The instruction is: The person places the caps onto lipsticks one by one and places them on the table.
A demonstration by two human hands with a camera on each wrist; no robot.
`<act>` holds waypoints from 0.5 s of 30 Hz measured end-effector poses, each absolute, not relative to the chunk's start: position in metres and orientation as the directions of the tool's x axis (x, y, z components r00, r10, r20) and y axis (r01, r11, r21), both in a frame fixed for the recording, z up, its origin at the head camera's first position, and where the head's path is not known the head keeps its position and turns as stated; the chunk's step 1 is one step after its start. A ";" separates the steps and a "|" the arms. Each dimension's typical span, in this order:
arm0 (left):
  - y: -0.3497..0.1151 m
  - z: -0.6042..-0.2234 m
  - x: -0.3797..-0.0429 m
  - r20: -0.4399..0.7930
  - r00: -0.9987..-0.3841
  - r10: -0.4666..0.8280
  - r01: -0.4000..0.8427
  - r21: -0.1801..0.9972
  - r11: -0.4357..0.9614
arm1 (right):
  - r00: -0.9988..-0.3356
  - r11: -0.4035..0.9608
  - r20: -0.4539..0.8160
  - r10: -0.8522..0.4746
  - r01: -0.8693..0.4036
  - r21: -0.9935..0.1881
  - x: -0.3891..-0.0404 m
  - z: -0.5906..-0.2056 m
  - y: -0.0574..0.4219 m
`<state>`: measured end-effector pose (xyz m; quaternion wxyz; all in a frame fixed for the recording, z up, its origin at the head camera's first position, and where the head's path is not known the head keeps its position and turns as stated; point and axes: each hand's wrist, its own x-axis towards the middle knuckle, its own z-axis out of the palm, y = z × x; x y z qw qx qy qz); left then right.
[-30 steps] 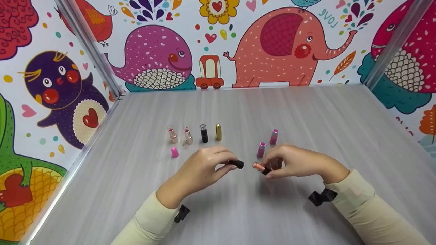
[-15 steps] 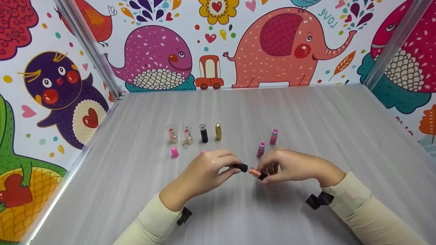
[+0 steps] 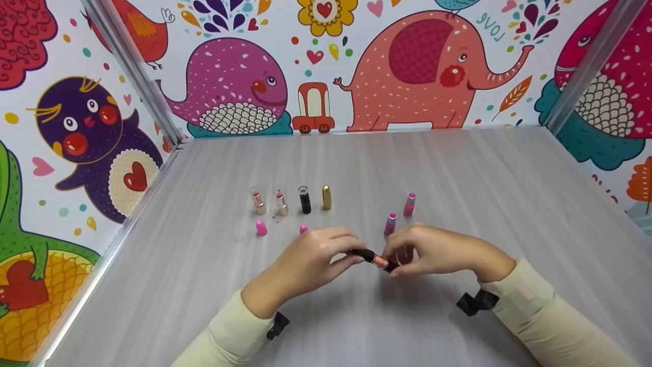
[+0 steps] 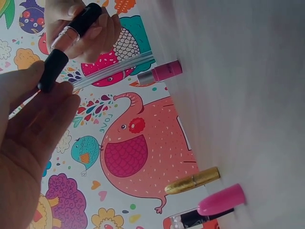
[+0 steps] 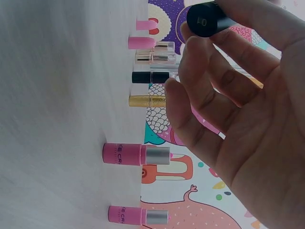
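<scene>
Since the earlier frames, the gap had closed: the smooth black cylindrical cap (image 3: 364,254) had met the black lipstick tube with a shiny copper-coloured collar (image 3: 380,261), just below the frame's centre. The left hand (image 3: 317,259) pinched the cap; the right hand (image 3: 439,251) pinched the tube's base, both clear of the table.

Two upright pink tubes with silver collars (image 3: 390,225) stood right of centre, the nearer just beside the right hand. Left of centre were two rounded pink caps (image 3: 261,228), one partly hidden behind the left hand. Behind them ran a row of four: two rose-gold lipsticks with clear covers (image 3: 259,205), one clear-topped black tube (image 3: 305,202) and one gold bullet-shaped tube (image 3: 327,198).

A wide gap separated the gold tube from the silver-collared pair. The grey wood-grain tabletop (image 3: 367,163) stretched beyond to the cartoon-printed wall (image 3: 341,61), with metal posts (image 3: 135,66) at upper left and upper right.
</scene>
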<state>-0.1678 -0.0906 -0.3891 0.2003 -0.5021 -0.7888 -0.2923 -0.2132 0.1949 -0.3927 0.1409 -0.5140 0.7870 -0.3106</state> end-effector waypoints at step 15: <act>-0.085 -0.391 -0.165 0.594 -0.403 0.696 0.915 0.273 0.297 | -0.434 0.286 0.118 -0.893 -0.751 -0.595 -0.209 -0.393 0.191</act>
